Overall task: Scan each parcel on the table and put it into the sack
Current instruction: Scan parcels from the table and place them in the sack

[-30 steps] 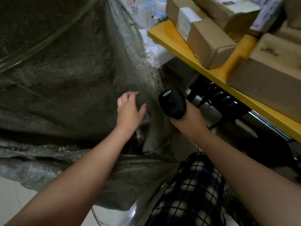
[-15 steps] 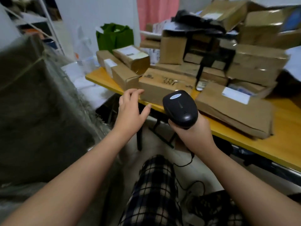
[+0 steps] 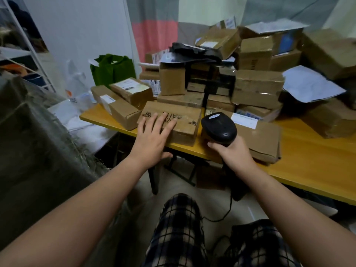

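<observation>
A flat brown cardboard parcel with black printing (image 3: 173, 122) lies at the near edge of the yellow wooden table (image 3: 308, 160). The left hand (image 3: 154, 139) rests on it, fingers straight and spread. Just right, the right hand (image 3: 234, 154) grips a black handheld barcode scanner (image 3: 218, 129). A grey-green woven sack (image 3: 34, 147) stands at left; more cardboard boxes (image 3: 256, 87) are piled farther back.

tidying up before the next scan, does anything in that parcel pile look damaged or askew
Yes. The heap on the table is loosely stacked. The top box sits tilted rather than flat, and a crumpled black bag sprawls across the middle stack just below it. Nothing looks spilled or fallen.
</observation>
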`<state>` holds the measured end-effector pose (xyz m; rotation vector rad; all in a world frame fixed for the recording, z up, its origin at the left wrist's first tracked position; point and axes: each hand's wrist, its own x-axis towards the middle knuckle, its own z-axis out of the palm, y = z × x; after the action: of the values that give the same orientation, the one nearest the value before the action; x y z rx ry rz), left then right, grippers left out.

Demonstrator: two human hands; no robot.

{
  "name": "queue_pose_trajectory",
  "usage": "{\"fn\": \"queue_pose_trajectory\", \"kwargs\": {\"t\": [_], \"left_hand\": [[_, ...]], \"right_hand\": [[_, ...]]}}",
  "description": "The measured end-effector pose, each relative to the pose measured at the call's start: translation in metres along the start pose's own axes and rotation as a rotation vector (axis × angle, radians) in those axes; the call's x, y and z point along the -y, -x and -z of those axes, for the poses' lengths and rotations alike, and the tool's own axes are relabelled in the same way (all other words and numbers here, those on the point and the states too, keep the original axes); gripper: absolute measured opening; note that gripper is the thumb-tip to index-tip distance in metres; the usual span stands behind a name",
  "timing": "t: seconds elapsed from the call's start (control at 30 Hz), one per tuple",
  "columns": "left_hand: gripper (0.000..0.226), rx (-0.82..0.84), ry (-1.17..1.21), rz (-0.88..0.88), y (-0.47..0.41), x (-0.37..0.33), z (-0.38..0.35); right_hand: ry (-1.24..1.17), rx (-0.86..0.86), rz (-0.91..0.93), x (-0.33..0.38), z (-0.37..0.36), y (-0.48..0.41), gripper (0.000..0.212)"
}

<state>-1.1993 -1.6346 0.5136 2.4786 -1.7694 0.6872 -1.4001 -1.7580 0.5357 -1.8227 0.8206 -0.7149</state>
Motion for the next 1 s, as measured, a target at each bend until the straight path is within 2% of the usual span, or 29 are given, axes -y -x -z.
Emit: {"fn": "queue_pose_trajectory", "kwargs": {"t": [0.2, 0.3, 0.37, 0.5, 0.57, 0.67, 0.8, 0.9, 1.0], "left_hand": [[0.106, 0.004, -0.11, 0.023, -0.015, -0.003, -0.006], [0.111, -0.002, -0.139, 0.039, -0.018, -0.002, -0.008], [0.107, -0.07, -0.128, 0.01, -0.017, 0.004, -0.01], [0.102, -0.159, -0.036, -0.051, -0.011, 0.018, -0.004], [0.102, -0.167, 0.166, 0.008, -0.006, 0.02, 0.009], [0.102, -0.169, 0.683, 0.197, -0.005, 0.016, 0.038], [0.079, -0.132, 1.364, 0.483, -0.011, 0.002, 0.055], [0.068, -0.137, 1.563, 0.62, -0.016, -0.005, 0.047], [0.068, -0.104, 1.667, 0.635, -0.014, -0.014, 0.046]], "right_hand": [[-0.121, 0.108, 0.022, 0.005, -0.017, -0.002, 0.036], [-0.257, 0.084, 0.028, 0.009, -0.031, 0.0, 0.044], [-0.341, 0.057, 0.022, 0.007, -0.034, 0.002, 0.045], [-0.372, 0.078, 0.035, 0.008, -0.032, 0.01, 0.044], [-0.411, 0.026, 0.045, 0.01, -0.026, 0.011, 0.043], [-0.47, -0.03, 0.029, 0.017, -0.014, 0.009, 0.044], [-0.495, 0.002, 0.005, 0.025, -0.01, 0.005, 0.041], [-0.529, 0.07, -0.035, 0.023, -0.016, 0.009, 0.045], [-0.567, 0.116, -0.066, 0.021, -0.021, 0.015, 0.045]]}}
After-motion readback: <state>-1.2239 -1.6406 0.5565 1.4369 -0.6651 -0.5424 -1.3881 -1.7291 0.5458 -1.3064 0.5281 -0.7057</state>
